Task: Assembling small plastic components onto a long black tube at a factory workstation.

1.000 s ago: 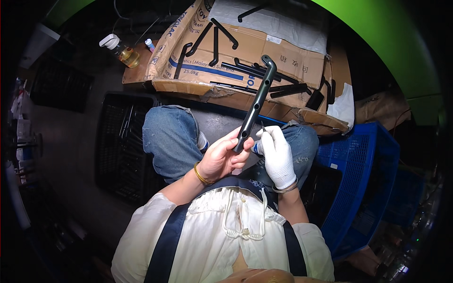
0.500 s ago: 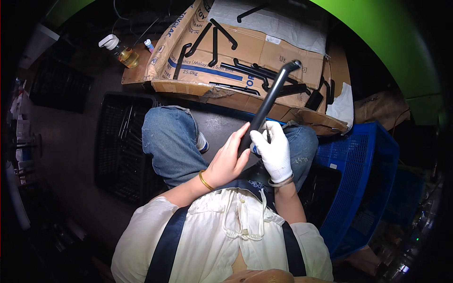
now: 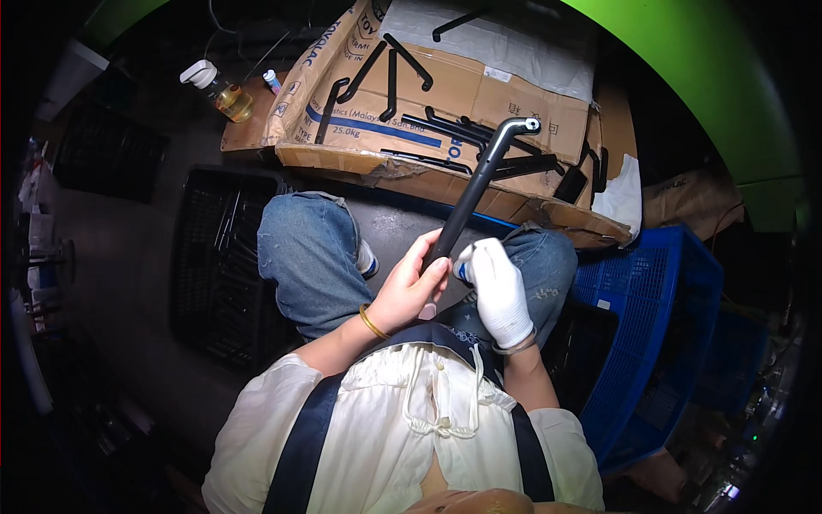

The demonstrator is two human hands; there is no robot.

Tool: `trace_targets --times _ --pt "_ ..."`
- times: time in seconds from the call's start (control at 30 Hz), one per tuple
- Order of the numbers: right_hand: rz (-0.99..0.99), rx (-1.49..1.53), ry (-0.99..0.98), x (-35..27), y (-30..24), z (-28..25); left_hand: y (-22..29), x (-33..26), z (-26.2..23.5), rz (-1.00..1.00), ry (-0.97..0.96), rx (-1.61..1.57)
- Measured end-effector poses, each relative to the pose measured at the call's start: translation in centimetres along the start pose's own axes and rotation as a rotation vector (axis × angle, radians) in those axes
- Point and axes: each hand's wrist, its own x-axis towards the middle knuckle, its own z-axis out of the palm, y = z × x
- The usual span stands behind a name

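My bare left hand point(image 3: 416, 284) is closed round the lower end of a long black plastic handle point(image 3: 473, 193). The handle slants up and to the right, and its bent end shows a round hole. Just right of its lower part is my right hand point(image 3: 498, 295), in a white glove, apart from the handle. Its fingers are curled in, and a small thin tip seems to show at them, too blurred to name. More black handles point(image 3: 391, 84) of the same bent shape lie in the cut-open cardboard box point(image 3: 411, 164) in front of me.
A blue plastic crate point(image 3: 629, 283) stands at my right. On the left, a black crate point(image 3: 193, 248) on the floor holds several long dark pieces. A bottle of yellow liquid point(image 3: 231, 104) with a white top stands beside the box. Green machinery point(image 3: 711, 77) curves over the far right.
My right hand has drawn away from the handle, slightly down and right. The handle has turned in my left hand, so the hole in its bent end now faces up.
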Motion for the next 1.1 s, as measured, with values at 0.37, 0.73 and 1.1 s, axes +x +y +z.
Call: trace_targets --times 0.37,0.73,1.1 --pt "-0.014 -0.418 -0.05 -0.9 -2.2 0.6 -0.1 -0.1 0.3 0.178 0.042 0.279" --pt "-0.052 -0.447 -0.091 -1.0 -2.2 0.4 -0.4 0.1 0.4 0.238 0.105 0.453" --pt "-0.085 -0.432 -0.104 -1.0 -1.3 0.3 -0.4 0.2 0.5 0.322 0.119 0.55"
